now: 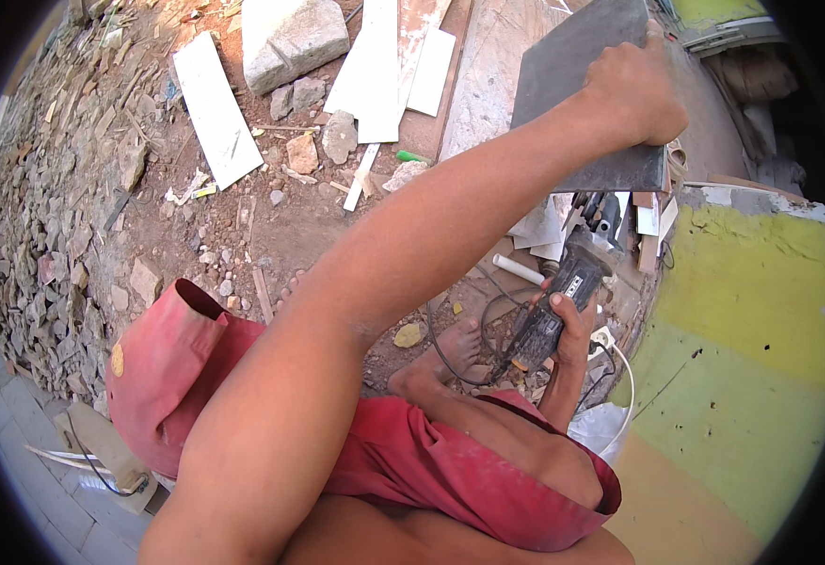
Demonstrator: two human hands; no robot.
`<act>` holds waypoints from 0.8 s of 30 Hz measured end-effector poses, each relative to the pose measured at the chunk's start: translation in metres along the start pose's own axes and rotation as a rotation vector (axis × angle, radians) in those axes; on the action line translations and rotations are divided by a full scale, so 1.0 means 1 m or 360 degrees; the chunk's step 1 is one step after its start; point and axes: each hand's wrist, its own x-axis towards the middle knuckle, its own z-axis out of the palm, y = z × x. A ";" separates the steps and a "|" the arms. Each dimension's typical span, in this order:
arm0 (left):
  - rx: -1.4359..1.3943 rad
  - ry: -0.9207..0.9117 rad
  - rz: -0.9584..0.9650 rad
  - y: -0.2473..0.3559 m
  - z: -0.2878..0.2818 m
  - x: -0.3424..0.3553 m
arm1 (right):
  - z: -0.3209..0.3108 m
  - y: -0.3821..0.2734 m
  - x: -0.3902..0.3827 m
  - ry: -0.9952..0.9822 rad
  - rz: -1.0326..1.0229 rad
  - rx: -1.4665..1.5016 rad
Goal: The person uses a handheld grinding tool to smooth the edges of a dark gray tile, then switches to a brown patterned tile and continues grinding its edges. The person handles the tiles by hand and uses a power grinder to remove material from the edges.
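Note:
My left arm reaches across to the upper right, where my left hand (634,92) is closed at the right edge of a dark grey tile (549,80). One finger stretches along that edge; the other fingertips are hidden. Below the tile, my right hand (572,325) wraps round the body of a black angle grinder (546,331). The grinder's head (589,247) points up toward the tile's lower edge. Its disc cannot be made out clearly. A black cord (445,353) loops from the grinder's rear, beside my bare foot (455,347).
White tile strips (219,113) and a large concrete block (292,42) lie on the dirt ahead. Broken rubble (45,235) covers the left side. A yellow-green wall (742,311) stands at right, with a white socket (602,337) and white cable (631,377) near it.

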 end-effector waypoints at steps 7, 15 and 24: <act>0.0267 -0.0111 0.0296 -0.029 -0.016 0.015 | 0.012 -0.002 -0.001 -0.0009 0.0076 -0.0008; 0.0075 0.0017 0.0431 -0.107 -0.091 0.012 | 0.041 -0.003 0.006 -0.0211 -0.0132 -0.0247; -0.0345 -0.0141 -0.0119 -0.069 -0.090 -0.019 | 0.048 0.003 0.009 -0.0202 -0.0217 -0.0424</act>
